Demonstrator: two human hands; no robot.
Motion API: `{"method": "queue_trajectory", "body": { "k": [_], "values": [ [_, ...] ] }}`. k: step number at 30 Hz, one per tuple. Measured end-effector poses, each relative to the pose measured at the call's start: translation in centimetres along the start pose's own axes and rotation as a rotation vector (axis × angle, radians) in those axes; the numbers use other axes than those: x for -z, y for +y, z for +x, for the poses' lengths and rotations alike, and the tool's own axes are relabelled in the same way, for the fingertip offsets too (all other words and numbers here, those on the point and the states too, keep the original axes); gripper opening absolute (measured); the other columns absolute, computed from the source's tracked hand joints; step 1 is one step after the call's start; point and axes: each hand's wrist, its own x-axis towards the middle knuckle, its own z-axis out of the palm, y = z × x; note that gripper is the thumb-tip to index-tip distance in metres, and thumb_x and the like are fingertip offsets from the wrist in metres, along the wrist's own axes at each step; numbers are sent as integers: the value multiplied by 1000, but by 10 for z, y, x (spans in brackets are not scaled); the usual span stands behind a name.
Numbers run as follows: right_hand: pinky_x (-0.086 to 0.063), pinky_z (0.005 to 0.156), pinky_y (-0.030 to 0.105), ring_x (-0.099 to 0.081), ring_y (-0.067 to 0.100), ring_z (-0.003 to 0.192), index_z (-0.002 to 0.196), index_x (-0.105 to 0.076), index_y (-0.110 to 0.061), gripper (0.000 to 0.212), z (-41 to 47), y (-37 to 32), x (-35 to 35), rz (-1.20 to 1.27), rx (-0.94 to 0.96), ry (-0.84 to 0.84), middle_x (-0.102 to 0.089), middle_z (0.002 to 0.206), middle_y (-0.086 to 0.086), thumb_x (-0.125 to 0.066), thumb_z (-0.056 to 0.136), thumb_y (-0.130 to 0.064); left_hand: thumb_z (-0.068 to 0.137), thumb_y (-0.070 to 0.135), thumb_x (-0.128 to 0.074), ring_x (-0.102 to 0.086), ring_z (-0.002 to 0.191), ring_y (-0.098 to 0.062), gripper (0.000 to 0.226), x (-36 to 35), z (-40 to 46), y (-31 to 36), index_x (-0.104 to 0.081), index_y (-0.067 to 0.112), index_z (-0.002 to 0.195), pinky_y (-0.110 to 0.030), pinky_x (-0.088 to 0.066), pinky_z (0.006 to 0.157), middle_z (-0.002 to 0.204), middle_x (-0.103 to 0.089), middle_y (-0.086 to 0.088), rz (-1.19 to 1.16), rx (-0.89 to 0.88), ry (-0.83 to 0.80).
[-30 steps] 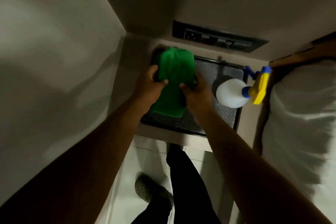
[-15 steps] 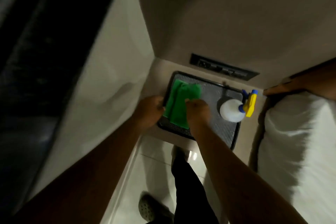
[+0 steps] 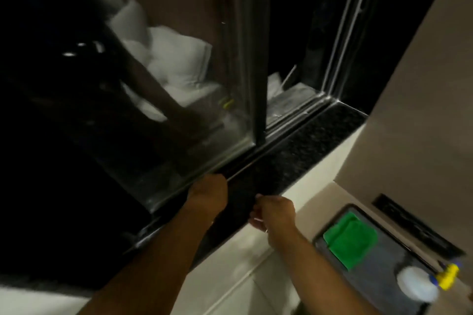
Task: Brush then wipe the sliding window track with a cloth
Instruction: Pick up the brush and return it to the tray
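Both hands left the cloth (on tray); now at track.

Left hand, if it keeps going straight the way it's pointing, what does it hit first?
Probably the window track at the sill's inner edge; the left hand already looks nearly on it, though depth is unclear.

A bedroom in a home or hotel: white pillows are reflecting in the sliding window glass above a dark granite sill, walls plain beige.
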Motion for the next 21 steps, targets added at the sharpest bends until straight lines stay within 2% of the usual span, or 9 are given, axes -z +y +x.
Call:
{"method": "queue_trajectory", "body": {
  "k": [3, 5, 10, 12, 13, 15, 18, 21],
  "values": [
    [-60, 51, 41, -62, 27, 42, 69, -62, -1, 15, -20, 31, -35, -222, -64, -62, -61, 58, 16, -67, 82, -7, 98, 13, -51, -54, 126, -33, 34, -21, -16, -32, -55, -1, 128, -37, -45, 105, 137, -56, -20, -49, 143, -114],
    [-60, 59, 50, -60, 28, 41, 64, -59, 0, 18, -25, 45, -48, -264, -92, -75, -60, 59, 17, -66, 80, -3, 98, 19, -53, -54, 126, -32, 39, -34, -18, -38, -53, 0, 132, -35, -45, 104, 138, -54, -19, -150, 194, -113],
    [-60, 60, 43, -68, 36, 61, 62, -56, 1, 21, -21, 58, -62, -343, -92, -12, -63, 72, 22, -56, 82, 7, 96, 18, -54, -58, 120, -33, 41, -44, -20, -36, -51, -3, 131, -36, -50, 101, 134, -56, -21, -462, 298, -78],
    [-61, 67, 47, -70, 39, 69, 60, -56, -1, 23, -16, 58, -58, -334, -79, -5, -65, 73, 22, -57, 81, 9, 97, 9, -48, -60, 116, -34, 37, -44, -17, -34, -50, -6, 131, -39, -54, 94, 131, -57, -23, -647, 342, -81],
    [-61, 67, 47, -70, 38, 66, 64, -59, -2, 20, -17, 57, -56, -303, -64, -8, -66, 74, 22, -56, 81, 9, 97, 5, -45, -63, 109, -35, 35, -43, -15, -34, -51, -7, 129, -37, -58, 83, 125, -60, -24, -753, 358, -89],
    [-61, 56, 39, -68, 31, 58, 77, -66, -4, 19, -13, 48, -41, -178, -4, 9, -68, 81, 22, -54, 81, 9, 94, 0, -45, -65, 91, -32, 28, -36, -11, -21, -58, -7, 118, -30, -55, 60, 109, -65, -23, -887, 336, -109],
    [-55, 46, 29, -63, 26, 54, 86, -62, -3, 16, 1, 20, -8, 28, 80, 33, -67, 86, 21, -52, 84, 9, 93, 1, -50, -61, 74, -22, 13, -24, -4, 22, -60, 9, 93, -28, -51, 59, 92, -63, -16, -1009, 204, -128],
    [-48, 39, 21, -57, 21, 53, 91, -57, -4, 16, 27, -11, 55, 197, 141, 110, -59, 83, 19, -48, 89, 9, 91, 2, -59, -57, 67, -18, 25, -27, 15, 97, -53, 22, 78, -29, -50, 61, 79, -60, -9, -1011, 28, -171]
  ]
}}
